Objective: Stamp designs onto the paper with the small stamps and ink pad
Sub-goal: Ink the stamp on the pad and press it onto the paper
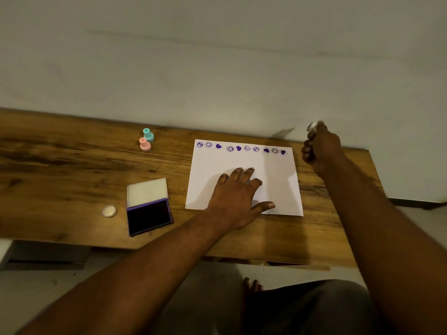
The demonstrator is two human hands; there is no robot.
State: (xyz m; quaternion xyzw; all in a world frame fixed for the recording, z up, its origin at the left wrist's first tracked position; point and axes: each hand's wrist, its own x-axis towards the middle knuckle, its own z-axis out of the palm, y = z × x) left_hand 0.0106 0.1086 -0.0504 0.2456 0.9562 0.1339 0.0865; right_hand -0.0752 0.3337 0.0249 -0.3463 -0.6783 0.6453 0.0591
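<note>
Pressed white paper sheet [278, 180] with left hand [238, 197], fingers spread. Gripped small pale stamp [312, 126] in curled right hand [321, 148].

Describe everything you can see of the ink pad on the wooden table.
The ink pad is a small rectangular case with a purple rim, lying open on the wooden table. Its dark, near-black inking surface faces up. The hinged lid, pale inside, is swung open on the far side. The pad sits left of the paper, near the table's front edge and slightly skewed to it. Only the table touches it.
</note>
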